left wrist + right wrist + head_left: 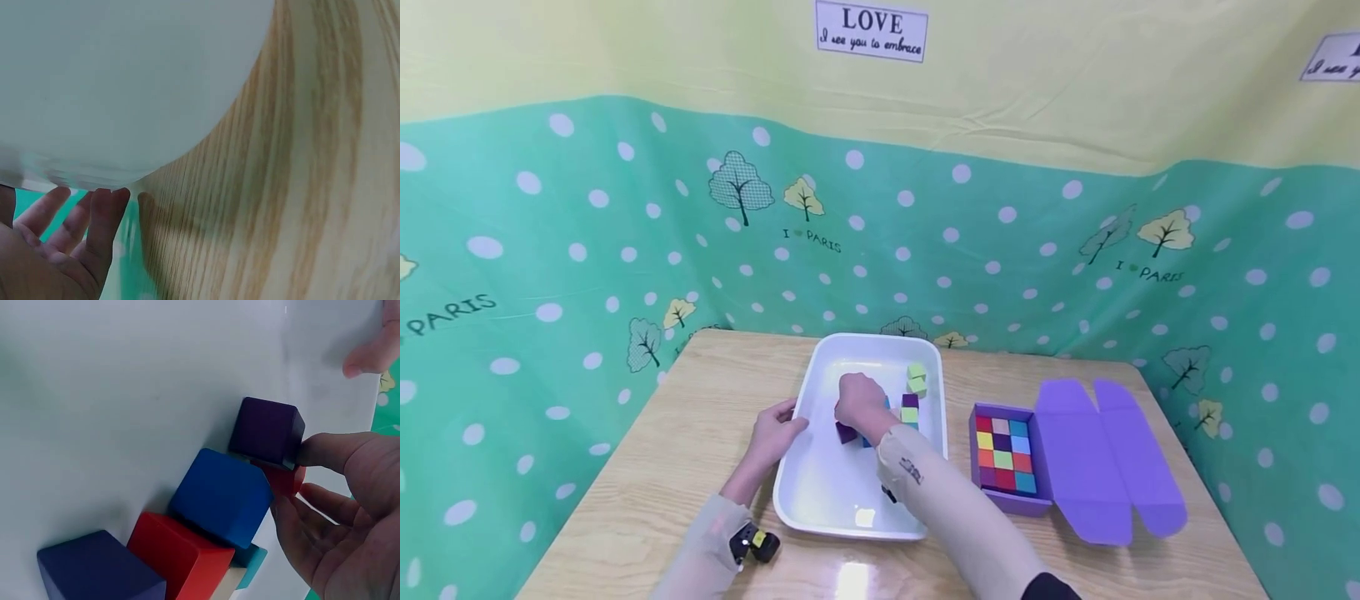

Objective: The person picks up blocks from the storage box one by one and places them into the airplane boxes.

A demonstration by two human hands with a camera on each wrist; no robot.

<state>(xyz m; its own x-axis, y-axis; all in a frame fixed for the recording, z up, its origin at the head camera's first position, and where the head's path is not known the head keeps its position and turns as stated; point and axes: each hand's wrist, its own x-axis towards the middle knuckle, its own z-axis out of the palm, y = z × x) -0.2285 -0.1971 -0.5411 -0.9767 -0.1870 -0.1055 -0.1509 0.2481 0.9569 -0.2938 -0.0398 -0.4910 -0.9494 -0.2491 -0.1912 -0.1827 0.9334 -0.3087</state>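
My left hand (775,435) holds the white tray (820,500) at its left side, thumb over the rim. In the left wrist view, the left hand's fingers (103,222) touch the tray's outer wall. Inside the tray, my right hand (356,512) pinches a red wooden cube (284,478) between thumb and fingers. A dark purple cube (265,428) stands against the red one, close to the thumb tip. Beside them are a blue cube (222,497), another red cube (181,556) and a dark blue-purple cube (97,565). Teal and cream cubes show partly underneath.
Two light green cubes (917,379) sit at the tray's far right, with a short column of purple and green cubes (909,408) nearer. Right of the tray, an open purple box (1015,504) holds rows of coloured cubes, its lid (1093,467) spread rightward on the wooden table (700,392).
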